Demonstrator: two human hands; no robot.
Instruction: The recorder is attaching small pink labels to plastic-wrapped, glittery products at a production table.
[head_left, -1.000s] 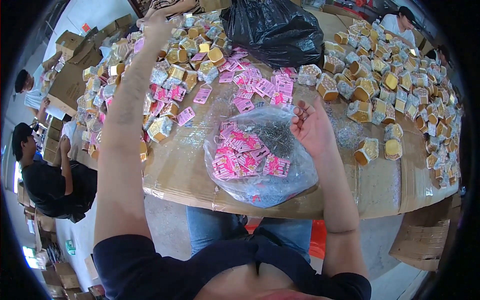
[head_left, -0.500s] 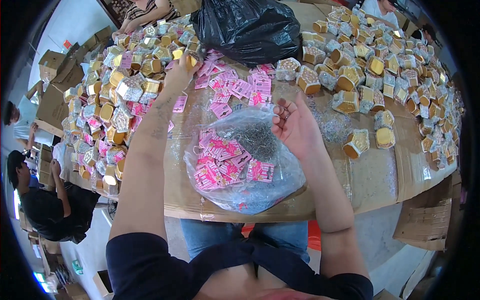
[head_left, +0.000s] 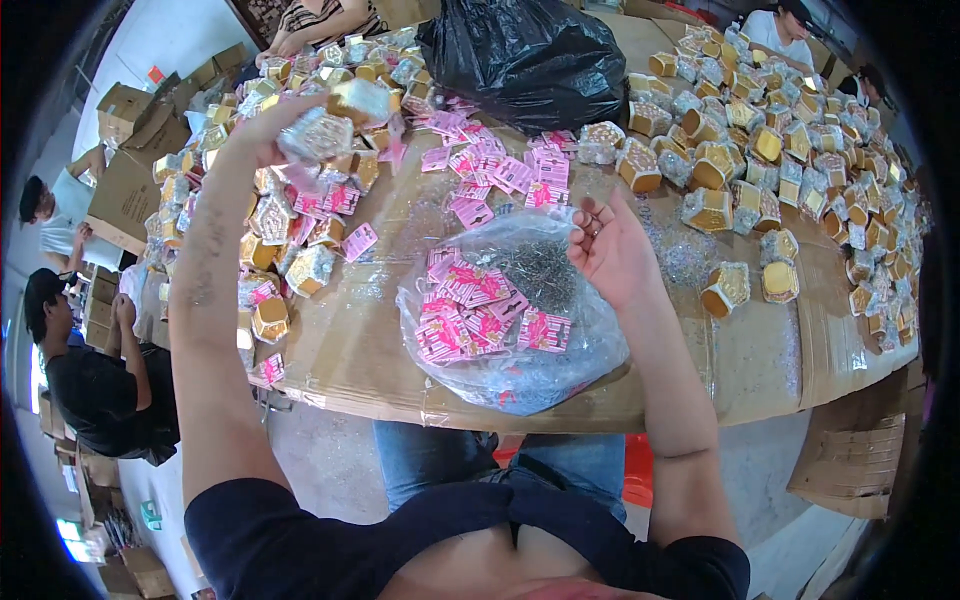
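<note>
My left hand (head_left: 268,132) reaches over the pile at the left, its fingers partly hidden behind a glittery white house-shaped ornament (head_left: 318,135). It looks closed on that ornament, which is smeared by motion. A second gold-and-white ornament (head_left: 362,102) is blurred just beyond it. Palm up, my right hand (head_left: 615,255) hovers by the right edge of a clear plastic bag (head_left: 590,365). Its fingers curl inward around something small that I cannot make out, and the thumb points up. On the bag lie pink printed cards (head_left: 465,310) and a heap of thin dark metal pieces (head_left: 540,275).
More pink cards (head_left: 513,175) are scattered beyond the bag. A black plastic bag (head_left: 525,65) stands at the back. Many ornaments (head_left: 715,165) cover the right side of the cardboard-covered table (head_left: 340,370). Other people (head_left: 90,360) are at the left and the far side.
My left hand has swung left and nearer, off the cards' far edge and over the left pile, with ornaments shifting beside it. The right hand keeps almost the same pose; the whole view has shifted slightly.
</note>
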